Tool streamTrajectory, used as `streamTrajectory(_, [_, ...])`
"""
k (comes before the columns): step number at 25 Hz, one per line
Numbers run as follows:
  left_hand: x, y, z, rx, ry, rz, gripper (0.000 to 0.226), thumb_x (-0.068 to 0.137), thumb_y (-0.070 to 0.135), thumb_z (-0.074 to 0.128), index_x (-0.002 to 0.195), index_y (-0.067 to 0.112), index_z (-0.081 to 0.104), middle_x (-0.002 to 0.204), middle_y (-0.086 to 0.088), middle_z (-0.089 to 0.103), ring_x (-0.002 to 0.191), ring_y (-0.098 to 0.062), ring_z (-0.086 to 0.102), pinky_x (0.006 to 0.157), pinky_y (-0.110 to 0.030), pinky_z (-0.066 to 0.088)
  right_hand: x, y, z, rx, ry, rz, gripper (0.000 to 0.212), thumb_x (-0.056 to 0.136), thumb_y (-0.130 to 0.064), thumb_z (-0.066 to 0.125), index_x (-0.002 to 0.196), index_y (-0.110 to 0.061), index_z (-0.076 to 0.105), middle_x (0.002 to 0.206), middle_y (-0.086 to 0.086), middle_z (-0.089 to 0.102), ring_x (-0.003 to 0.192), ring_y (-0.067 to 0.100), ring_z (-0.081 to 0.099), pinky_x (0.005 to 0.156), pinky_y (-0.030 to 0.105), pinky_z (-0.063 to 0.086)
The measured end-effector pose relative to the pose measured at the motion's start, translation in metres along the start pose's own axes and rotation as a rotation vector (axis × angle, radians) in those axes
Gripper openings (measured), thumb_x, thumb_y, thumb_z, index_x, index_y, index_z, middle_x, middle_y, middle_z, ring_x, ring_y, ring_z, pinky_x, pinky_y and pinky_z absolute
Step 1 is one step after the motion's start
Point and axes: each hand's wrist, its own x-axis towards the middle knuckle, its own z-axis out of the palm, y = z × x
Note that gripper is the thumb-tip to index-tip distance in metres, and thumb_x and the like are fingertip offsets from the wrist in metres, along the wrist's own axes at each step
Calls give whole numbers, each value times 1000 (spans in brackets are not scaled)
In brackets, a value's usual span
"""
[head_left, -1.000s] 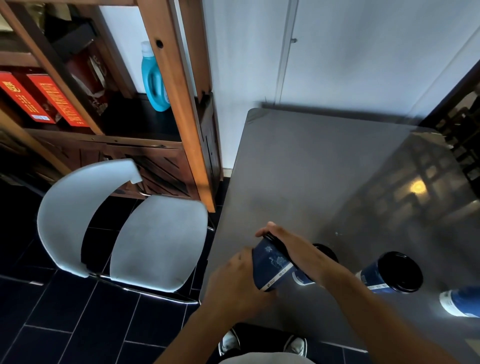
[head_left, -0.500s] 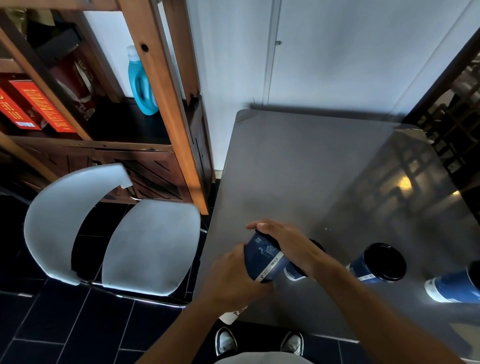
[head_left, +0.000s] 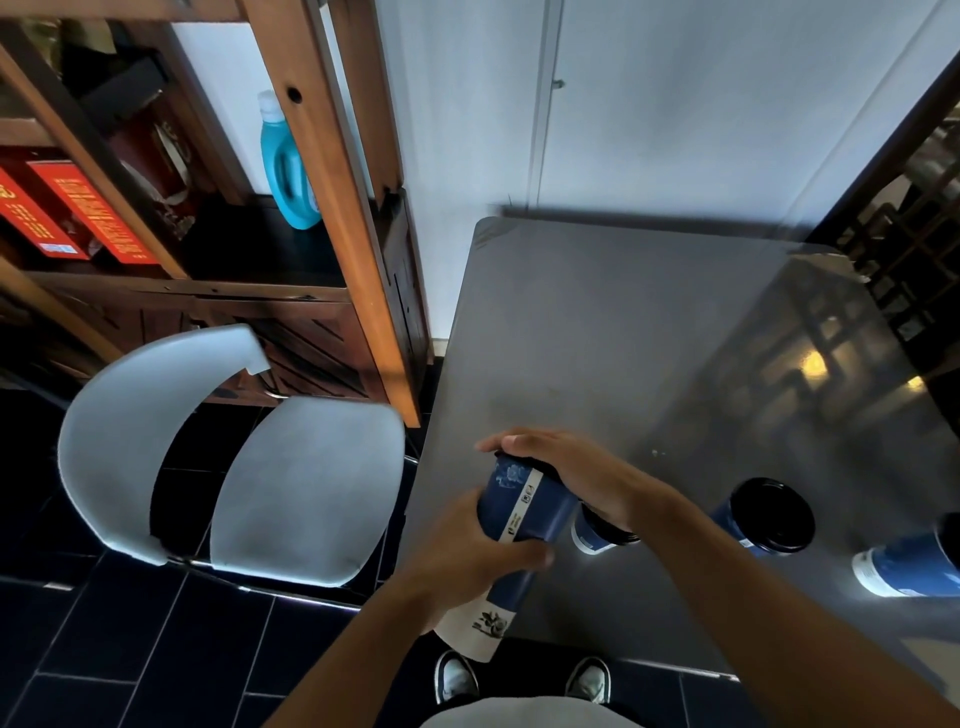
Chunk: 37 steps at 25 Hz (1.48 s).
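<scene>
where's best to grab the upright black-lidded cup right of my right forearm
Grip the lidded cup around its blue wall just below the lid, from the near side: it stands upright with that side open, and the lid might pull off.

**A:** Where does the view look from?

**B:** From the person's head, above the near edge of the desk (head_left: 649, 338). It faces forward and steeply down.

**A:** How close is it?

**B:** Close. The forearms come in from the bottom edge. The left hand (head_left: 467, 551), the right hand (head_left: 576, 478) and the cup (head_left: 519, 504) they grip fill the lower middle, over the desk's near-left corner. The shoes (head_left: 457, 675) show just below the desk's near edge.

**A:** And how wide?

**B:** Very wide, with straight lines bowed. Left of the desk it takes in the white chair (head_left: 291, 493) and the wooden shelf (head_left: 332, 208), and beyond the desk the wall (head_left: 675, 104).
</scene>
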Motion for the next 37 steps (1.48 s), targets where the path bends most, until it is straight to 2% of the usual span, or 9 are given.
streamTrajectory(5, [-4,2,-7,-188,-62,-114,59,59,36,84,113,21,66,93,-9,78,82,-30,74,80,-47,60,1,-8,-3,62,-85,-66,45,88,-50,50,121,-28,71,119,9,71,108,31,68,96,42,55])
streamTrajectory(10, [-12,4,-3,-553,-277,-190,72,65,39,87,122,1,62,95,-19,71,72,-30,68,66,-38,57,7,-6,-13,84,-193,-120,44,97,-49,43,130,-30,66,124,5,71,112,25,68,97,36,55])
streamTrajectory(14, [-4,25,2,-847,-259,-275,77,82,61,68,135,6,57,104,-21,71,76,-35,72,66,-47,61,16,6,-14,459,85,-192,54,96,-52,50,128,-11,66,128,22,67,116,41,62,103,53,49])
streamTrajectory(19, [6,50,7,-1120,-102,-273,61,95,60,49,126,8,61,110,-24,69,71,-36,68,60,-46,61,22,30,9,724,387,150,67,87,-65,60,121,-7,63,110,18,76,98,33,73,93,53,58])
streamTrajectory(24, [17,47,14,-1030,134,-235,47,101,36,51,143,15,50,134,-29,59,75,-39,63,72,-54,54,22,25,19,693,512,168,58,99,-55,48,122,-3,62,110,21,75,105,39,71,99,60,53])
streamTrajectory(27, [16,50,11,-1057,99,-269,47,97,41,56,139,21,50,137,-24,59,70,-42,69,57,-55,58,19,22,26,856,430,198,66,98,-58,48,135,-4,57,128,22,67,111,38,67,104,56,52])
streamTrajectory(30, [15,52,10,-1070,93,-234,52,93,49,58,135,18,54,106,-21,68,63,-37,69,59,-51,59,9,15,32,1070,296,165,57,97,-51,55,133,-6,60,116,18,74,86,30,74,76,41,64])
streamTrajectory(33, [19,42,4,-623,129,-165,76,85,70,54,136,14,51,95,-20,70,78,-37,69,80,-53,57,5,11,28,956,305,117,52,97,-49,55,127,-7,60,108,19,76,87,32,75,75,41,63])
streamTrajectory(37, [15,37,-1,-257,161,-114,85,65,83,54,126,24,51,94,-28,73,69,-42,67,50,-34,48,9,3,18,854,341,182,53,95,-51,57,125,-7,61,102,19,77,78,32,74,66,39,61])
